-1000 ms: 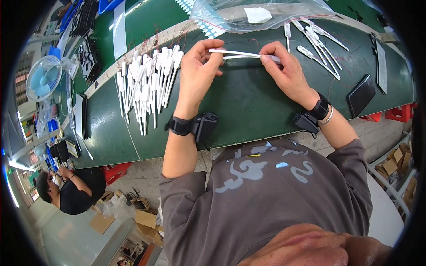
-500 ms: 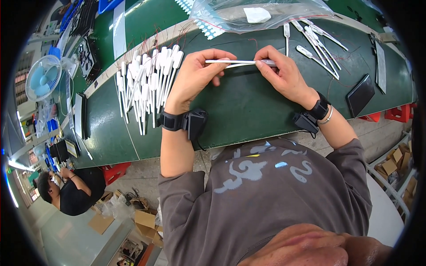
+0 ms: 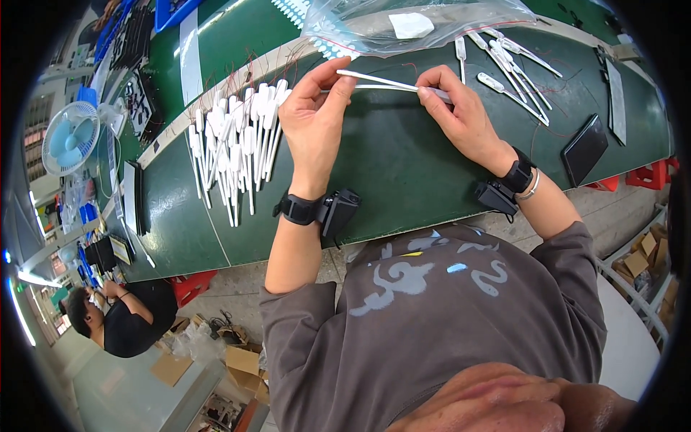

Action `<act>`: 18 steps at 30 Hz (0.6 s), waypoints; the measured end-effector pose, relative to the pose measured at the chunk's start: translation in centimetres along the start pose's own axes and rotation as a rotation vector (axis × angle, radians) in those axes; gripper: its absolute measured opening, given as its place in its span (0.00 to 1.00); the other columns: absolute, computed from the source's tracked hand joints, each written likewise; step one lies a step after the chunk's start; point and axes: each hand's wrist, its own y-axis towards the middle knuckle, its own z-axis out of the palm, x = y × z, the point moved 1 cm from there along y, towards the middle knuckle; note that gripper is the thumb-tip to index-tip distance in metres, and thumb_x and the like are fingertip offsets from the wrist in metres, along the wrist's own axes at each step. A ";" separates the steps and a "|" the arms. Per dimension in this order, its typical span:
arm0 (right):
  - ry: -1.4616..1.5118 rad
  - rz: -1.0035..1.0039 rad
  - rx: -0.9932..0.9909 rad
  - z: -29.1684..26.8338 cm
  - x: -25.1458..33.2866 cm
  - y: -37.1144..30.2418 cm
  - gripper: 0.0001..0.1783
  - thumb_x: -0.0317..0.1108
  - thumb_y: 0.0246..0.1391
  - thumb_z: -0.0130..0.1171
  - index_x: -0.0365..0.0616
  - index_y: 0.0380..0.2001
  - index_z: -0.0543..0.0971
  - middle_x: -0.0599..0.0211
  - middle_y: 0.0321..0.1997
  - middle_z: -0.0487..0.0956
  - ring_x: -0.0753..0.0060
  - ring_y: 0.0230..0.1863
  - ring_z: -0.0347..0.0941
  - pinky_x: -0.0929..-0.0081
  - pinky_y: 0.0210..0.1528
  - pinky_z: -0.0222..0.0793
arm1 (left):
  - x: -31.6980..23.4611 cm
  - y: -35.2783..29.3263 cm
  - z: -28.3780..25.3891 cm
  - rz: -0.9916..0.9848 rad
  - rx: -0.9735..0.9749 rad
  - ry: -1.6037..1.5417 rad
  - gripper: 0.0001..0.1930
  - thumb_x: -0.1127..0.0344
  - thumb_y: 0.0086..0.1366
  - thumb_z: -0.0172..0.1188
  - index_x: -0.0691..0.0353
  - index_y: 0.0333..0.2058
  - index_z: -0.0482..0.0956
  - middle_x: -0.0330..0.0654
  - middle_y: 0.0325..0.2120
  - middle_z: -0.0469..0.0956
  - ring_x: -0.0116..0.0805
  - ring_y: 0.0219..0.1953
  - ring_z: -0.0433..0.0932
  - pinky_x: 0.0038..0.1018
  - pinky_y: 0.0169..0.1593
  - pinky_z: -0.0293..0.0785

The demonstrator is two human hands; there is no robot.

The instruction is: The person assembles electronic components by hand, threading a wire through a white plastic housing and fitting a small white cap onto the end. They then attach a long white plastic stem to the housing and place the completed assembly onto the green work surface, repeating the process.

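The right hand (image 3: 461,111) grips two white sticks (image 3: 374,79), now splayed wider (whether the raised left hand (image 3: 315,119) grasps either, I can't tell), apparently being separated.

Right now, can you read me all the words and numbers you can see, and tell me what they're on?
None can be read here.
Shirt: pale swirls and patches, no clear words.
White strips in the right hand: no writing I can see.
White patch by the plastic bag: no words I can make out.
Fan: too small and blurry to tell.
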 end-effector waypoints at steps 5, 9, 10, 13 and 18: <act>0.046 -0.012 -0.016 0.1 -1.0 0.1 0.09 0.35 0.67 0.51 0.41 0.42 0.71 0.74 0.32 0.70 0.82 0.30 0.64 0.81 0.34 0.62 | 1.0 -0.2 1.0 0.061 -0.058 -0.156 0.15 0.74 0.65 0.63 0.66 0.51 0.79 0.35 0.35 0.80 0.19 0.35 0.75 0.16 0.41 0.72; 0.105 0.052 0.020 0.0 -0.6 0.1 0.09 0.37 0.68 0.49 0.42 0.43 0.71 0.76 0.32 0.70 0.85 0.29 0.61 0.84 0.30 0.60 | 1.5 -0.3 1.3 0.084 -0.086 -0.183 0.19 0.74 0.65 0.62 0.66 0.54 0.76 0.36 0.37 0.80 0.19 0.36 0.76 0.16 0.41 0.72; 0.142 0.113 0.054 -0.1 -0.2 0.2 0.09 0.37 0.69 0.49 0.43 0.43 0.71 0.76 0.32 0.69 0.87 0.28 0.60 0.85 0.29 0.58 | 1.5 -0.3 1.3 0.094 -0.099 -0.177 0.20 0.75 0.65 0.62 0.66 0.55 0.74 0.36 0.37 0.80 0.19 0.36 0.75 0.16 0.41 0.72; 0.237 0.209 0.116 -0.3 0.1 0.2 0.10 0.38 0.69 0.48 0.44 0.43 0.71 0.77 0.32 0.69 0.89 0.26 0.57 0.87 0.27 0.56 | 1.1 -0.6 1.4 0.160 -0.109 -0.120 0.21 0.75 0.65 0.62 0.65 0.56 0.73 0.36 0.37 0.80 0.19 0.35 0.75 0.15 0.40 0.72; 0.606 0.364 0.264 -1.0 -0.5 0.5 0.11 0.39 0.69 0.48 0.44 0.46 0.71 0.78 0.33 0.69 0.89 0.24 0.53 0.89 0.26 0.54 | 0.8 -0.4 1.0 0.217 -0.086 -0.064 0.22 0.76 0.65 0.61 0.65 0.57 0.71 0.36 0.37 0.79 0.18 0.34 0.74 0.15 0.40 0.71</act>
